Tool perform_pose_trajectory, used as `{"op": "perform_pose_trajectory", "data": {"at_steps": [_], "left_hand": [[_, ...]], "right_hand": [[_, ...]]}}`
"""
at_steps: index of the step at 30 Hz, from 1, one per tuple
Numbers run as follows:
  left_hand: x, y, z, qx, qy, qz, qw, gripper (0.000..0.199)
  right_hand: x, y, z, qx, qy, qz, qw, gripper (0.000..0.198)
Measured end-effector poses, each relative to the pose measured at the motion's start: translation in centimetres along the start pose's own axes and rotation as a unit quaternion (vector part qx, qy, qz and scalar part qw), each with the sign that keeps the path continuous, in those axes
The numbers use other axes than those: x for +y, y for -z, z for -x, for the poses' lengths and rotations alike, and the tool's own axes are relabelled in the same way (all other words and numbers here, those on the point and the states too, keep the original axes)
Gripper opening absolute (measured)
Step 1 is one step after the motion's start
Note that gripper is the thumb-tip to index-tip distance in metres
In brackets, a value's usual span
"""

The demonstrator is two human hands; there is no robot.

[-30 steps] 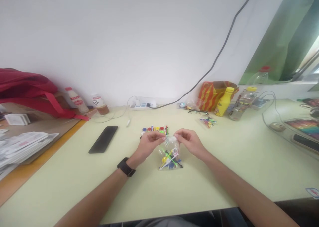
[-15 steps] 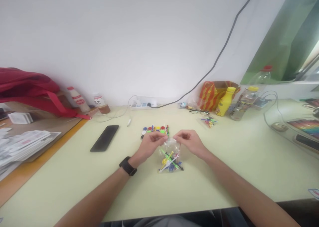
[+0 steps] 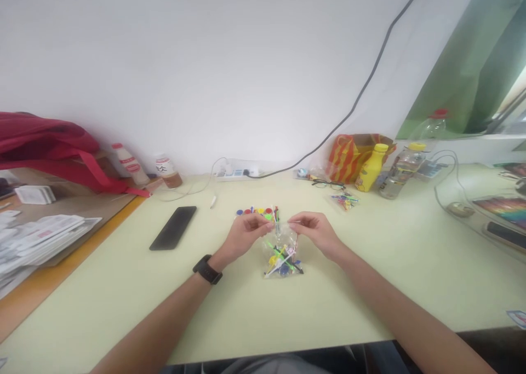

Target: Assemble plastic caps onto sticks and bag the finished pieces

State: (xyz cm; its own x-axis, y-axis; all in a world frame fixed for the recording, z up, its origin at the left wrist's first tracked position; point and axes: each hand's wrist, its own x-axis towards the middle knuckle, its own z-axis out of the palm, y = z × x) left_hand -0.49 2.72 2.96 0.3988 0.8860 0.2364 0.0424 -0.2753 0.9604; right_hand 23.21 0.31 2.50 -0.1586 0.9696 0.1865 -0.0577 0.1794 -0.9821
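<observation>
A clear plastic bag (image 3: pixel 282 258) with small coloured plastic pieces inside, among them white, green, yellow, blue and black ones, hangs upright between my hands over the desk. My left hand (image 3: pixel 249 232) pinches its top edge at the left, a black watch (image 3: pixel 208 269) on that wrist. The top right corner is pinched in my right hand (image 3: pixel 314 231). Just behind the bag, coloured round discs and thin sticks (image 3: pixel 268 214) lie in rows, partly hidden by my left hand.
A black phone (image 3: pixel 173 228) lies left on the desk (image 3: pixel 230 319). Along the wall stand a tea-coloured bottle (image 3: pixel 167 172), a power strip (image 3: pixel 240 172), glasses (image 3: pixel 327 184), a second bag of pieces (image 3: pixel 345 201), a yellow bottle (image 3: pixel 372 168) and a clear bottle (image 3: pixel 400 174).
The bag has risen slightly and shifted a little to the right. My left hand has moved a bit left and up, and now hides more of the discs.
</observation>
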Motion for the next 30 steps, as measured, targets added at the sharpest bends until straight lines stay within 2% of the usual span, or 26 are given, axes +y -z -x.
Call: {"op": "perform_pose_trajectory", "data": {"at_steps": [5, 8, 15, 19, 23, 26, 30], "left_hand": [[0.13, 0.41, -0.06, -0.011, 0.006, 0.009, 1.0, 0.02], [0.03, 0.55, -0.07, 0.008, 0.009, 0.01, 1.0, 0.019], [-0.05, 0.31, 0.15, 0.049, 0.016, 0.017, 0.999, 0.019], [0.0, 0.24, 0.13, 0.044, 0.004, 0.023, 0.999, 0.03], [-0.04, 0.5, -0.09, 0.031, -0.01, -0.048, 0.998, 0.027], [-0.03, 0.69, -0.21, 0.034, -0.023, -0.076, 0.996, 0.022], [0.02, 0.88, -0.27, 0.024, -0.016, -0.036, 0.999, 0.021]], "right_hand": [[0.73, 0.27, -0.14, 0.012, -0.012, -0.034, 0.999, 0.022], [0.97, 0.3, -0.11, 0.004, -0.011, -0.053, 0.999, 0.019], [0.25, 0.25, 0.24, -0.021, 0.044, 0.01, 0.999, 0.021], [0.18, 0.2, 0.18, -0.005, 0.059, 0.043, 0.997, 0.034], [0.29, 0.16, 0.01, 0.007, 0.071, 0.091, 0.993, 0.032], [0.32, 0.2, -0.02, 0.004, 0.07, 0.079, 0.994, 0.03], [0.28, 0.33, 0.01, 0.003, 0.057, 0.04, 0.998, 0.027]]}}
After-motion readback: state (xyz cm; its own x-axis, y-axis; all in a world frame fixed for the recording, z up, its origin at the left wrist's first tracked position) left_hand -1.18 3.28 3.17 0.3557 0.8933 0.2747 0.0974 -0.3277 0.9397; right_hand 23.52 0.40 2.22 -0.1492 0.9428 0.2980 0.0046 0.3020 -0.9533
